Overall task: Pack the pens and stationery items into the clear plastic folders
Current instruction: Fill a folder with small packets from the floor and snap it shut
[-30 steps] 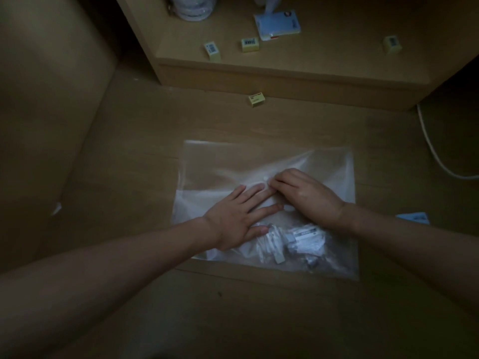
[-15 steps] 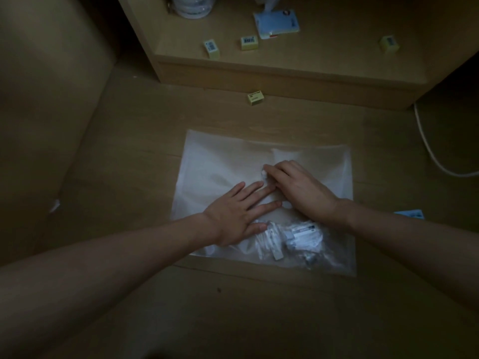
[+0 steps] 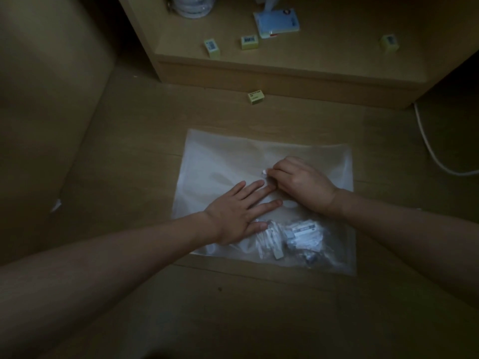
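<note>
Head view shows one clear plastic folder point(image 3: 220, 161) lying flat on the wooden floor point(image 3: 129, 151), its long side running left to right in front of the person. Left hand point(image 3: 237, 215) lies flat on the middle of the folder with the fingers straight and spread, pressing the sheet down. Right hand point(image 3: 302, 183) sits just beside it, to the right and a little farther away, with the fingers curled. Its fingertips point(image 3: 272, 174) pinch a small white snap button point(image 3: 264, 172) on the folder flap. The flap seems already folded down, so I judge that the closing is the step in hand.

Packed things lie inside the folder at its near edge, below both hands: a bunch of white pens point(image 3: 267, 238) and a few small packets point(image 3: 304, 233). I cannot count them exactly because the light is low.

For the coming move, the button is directly under the right hand, so this hand is the nearer one; the left hand only needs to hold the sheet flat.

Four small yellow boxes remain outside: one on the floor point(image 3: 256, 96) well beyond the folder, and three on the low shelf point(image 3: 285, 63), next to one blue packet point(image 3: 277, 22). One white cable point(image 3: 435, 156) runs on the right.
</note>
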Motion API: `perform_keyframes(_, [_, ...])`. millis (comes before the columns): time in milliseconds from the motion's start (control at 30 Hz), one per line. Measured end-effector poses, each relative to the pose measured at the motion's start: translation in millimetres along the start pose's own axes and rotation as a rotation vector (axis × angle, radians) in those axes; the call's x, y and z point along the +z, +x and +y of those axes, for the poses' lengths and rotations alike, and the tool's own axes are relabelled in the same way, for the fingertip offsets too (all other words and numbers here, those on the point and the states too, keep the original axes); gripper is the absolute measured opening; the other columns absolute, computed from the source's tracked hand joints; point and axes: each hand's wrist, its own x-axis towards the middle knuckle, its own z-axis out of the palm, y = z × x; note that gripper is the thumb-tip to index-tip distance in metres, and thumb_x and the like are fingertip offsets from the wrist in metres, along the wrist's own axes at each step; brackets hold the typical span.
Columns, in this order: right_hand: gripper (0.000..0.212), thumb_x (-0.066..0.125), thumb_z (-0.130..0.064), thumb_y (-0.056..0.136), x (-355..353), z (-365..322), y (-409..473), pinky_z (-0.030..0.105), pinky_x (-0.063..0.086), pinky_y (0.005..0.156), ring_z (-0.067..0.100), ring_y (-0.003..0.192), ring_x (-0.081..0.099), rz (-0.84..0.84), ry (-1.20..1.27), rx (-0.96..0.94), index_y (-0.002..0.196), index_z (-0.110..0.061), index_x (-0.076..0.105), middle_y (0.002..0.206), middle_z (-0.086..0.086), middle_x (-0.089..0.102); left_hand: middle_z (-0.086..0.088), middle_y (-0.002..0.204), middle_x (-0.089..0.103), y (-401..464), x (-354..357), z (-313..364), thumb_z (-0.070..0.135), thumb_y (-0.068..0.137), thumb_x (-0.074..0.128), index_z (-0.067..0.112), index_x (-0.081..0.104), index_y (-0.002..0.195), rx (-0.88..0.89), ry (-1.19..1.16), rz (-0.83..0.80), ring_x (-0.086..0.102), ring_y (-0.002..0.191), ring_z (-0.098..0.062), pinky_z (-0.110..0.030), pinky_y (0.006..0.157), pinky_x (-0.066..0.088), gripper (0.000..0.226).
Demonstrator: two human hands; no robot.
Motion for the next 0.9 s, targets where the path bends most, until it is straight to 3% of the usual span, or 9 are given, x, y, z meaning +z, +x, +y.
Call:
perform_keyframes(233, [0.028,0.048,-0.011,0.088,-1.5,-3.7,-3.1,0.034,0.042,0.075,0.032,0.074,0.06,0.008,-0.001,-0.037,0.1,0.007,0.066,0.084,0.017,0.062,-0.007,0.16,0.001,0.0,-2.1,2.6,0.056,0.089,-0.002,0.028,0.009,0.151,-0.019,0.028,-0.046,0.002,0.147,-0.026,-0.041,0.117,0.003,0.069])
perform_keyframes(367, [0.027,0.048,-0.009,0.089,-4.2,-4.3,-10.1,0.038,0.048,0.073,0.033,0.076,0.061,0.002,0.032,-0.039,0.099,0.008,0.066,0.085,0.018,0.062,-0.013,0.153,0.03,0.3,0.9,1.6,0.05,0.095,0.017,0.023,0.037,0.146,-0.003,0.073,0.044,0.031,0.14,-0.031,-0.047,0.111,0.027,0.061])
perform_keyframes(467, [0.029,0.047,-0.009,0.088,-5.1,-6.9,-14.1,0.039,0.053,0.073,0.034,0.078,0.062,-0.02,0.028,-0.036,0.103,0.009,0.065,0.087,0.018,0.063,-0.014,0.146,0.042,0.7,5.1,0.5,0.048,0.095,0.023,0.021,0.047,0.14,0.003,0.106,0.092,0.043,0.133,-0.032,-0.048,0.104,0.037,0.057])
perform_keyframes(633, [0.03,0.051,-0.005,0.084,-1.4,-6.0,-16.1,0.04,0.053,0.075,0.035,0.08,0.062,0.002,-0.017,-0.044,0.107,0.01,0.064,0.089,0.02,0.063,-0.015,0.15,0.036,-0.2,6.8,0.0,0.048,0.097,0.022,0.02,0.041,0.143,0.009,0.095,0.096,0.036,0.137,-0.033,-0.048,0.111,0.028,0.058])
perform_keyframes(767, [0.028,0.046,-0.003,0.092,0.7,-7.0,-17.9,0.04,0.054,0.073,0.035,0.077,0.063,0.066,-0.015,-0.052,0.106,0.012,0.064,0.087,0.02,0.064,-0.016,0.148,0.038,0.4,6.0,0.4,0.047,0.096,0.024,0.019,0.045,0.141,0.005,0.111,0.1,0.039,0.135,-0.034,-0.043,0.109,0.017,0.057])
perform_keyframes(833, [0.026,0.055,0.001,0.086,2.7,-4.8,-17.8,0.042,0.054,0.075,0.036,0.079,0.062,0.063,-0.021,-0.052,0.109,0.013,0.062,0.09,0.021,0.063,-0.015,0.149,0.037,-0.5,4.2,0.7,0.047,0.096,0.023,0.02,0.044,0.142,0.002,0.102,0.095,0.038,0.136,-0.033,-0.042,0.11,0.017,0.057])
perform_keyframes(900, [0.039,0.067,0.006,0.073,4.9,-2.6,-15.7,0.046,0.054,0.076,0.038,0.081,0.061,0.049,-0.011,-0.047,0.111,0.014,0.06,0.092,0.022,0.062,-0.014,0.153,0.03,-1.3,2.5,1.6,0.048,0.096,0.019,0.021,0.037,0.145,0.01,0.088,0.089,0.031,0.14,-0.032,-0.044,0.113,0.018,0.059])
